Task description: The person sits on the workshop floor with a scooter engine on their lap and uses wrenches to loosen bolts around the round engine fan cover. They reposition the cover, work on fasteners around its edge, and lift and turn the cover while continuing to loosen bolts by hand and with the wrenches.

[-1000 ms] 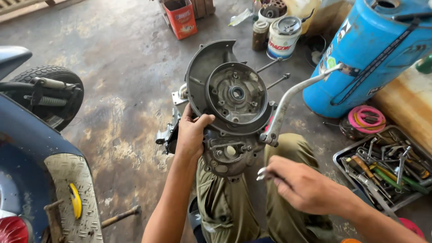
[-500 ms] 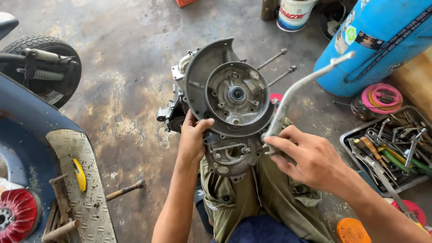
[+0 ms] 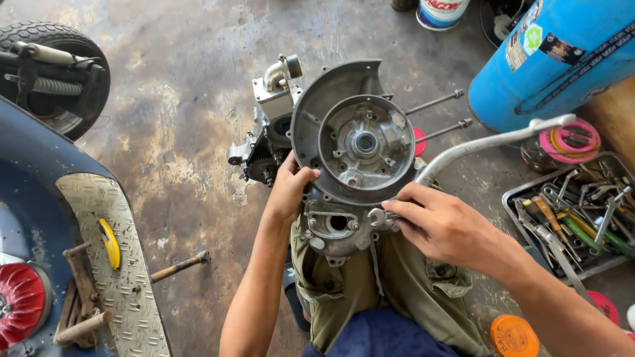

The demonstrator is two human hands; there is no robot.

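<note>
Since half a second ago: right hand (image 3: pixel 444 225) slid further left across the casing's lower edge, spanner head now out past the fingertips; engine tipped a little more upright in the frame, intake elbow now in sight at the top; left hand (image 3: pixel 290 188) much where it was.

Head view, looking down over the knees. Grey engine casing (image 3: pixel 360 149) propped on the lap, round flywheel housing facing up, a bearing hole at its middle. Two long studs (image 3: pixel 440 114) jutting to the right from the casing. Bent intake elbow (image 3: pixel 278 71) at the top left of the block. Left hand gripping the casing's left rim, fingers curled together around the edge, thumb on the face. Right hand closed on a small open-ended spanner (image 3: pixel 378 217), fingers wrapped together over its shaft, the jaw end lying against the casing just below the round housing. Curved grey kick lever (image 3: pixel 493 142) running up and to the right from behind the right hand.

On the stained concrete floor (image 3: pixel 172 132): a hammer (image 3: pixel 178 266) near the left forearm, a tray of tools (image 3: pixel 575 221) at the right, a blue drum (image 3: pixel 562 53) beyond it, a small wheel (image 3: pixel 56 73) at the far left, an orange lid (image 3: pixel 514 336) by the right arm.
</note>
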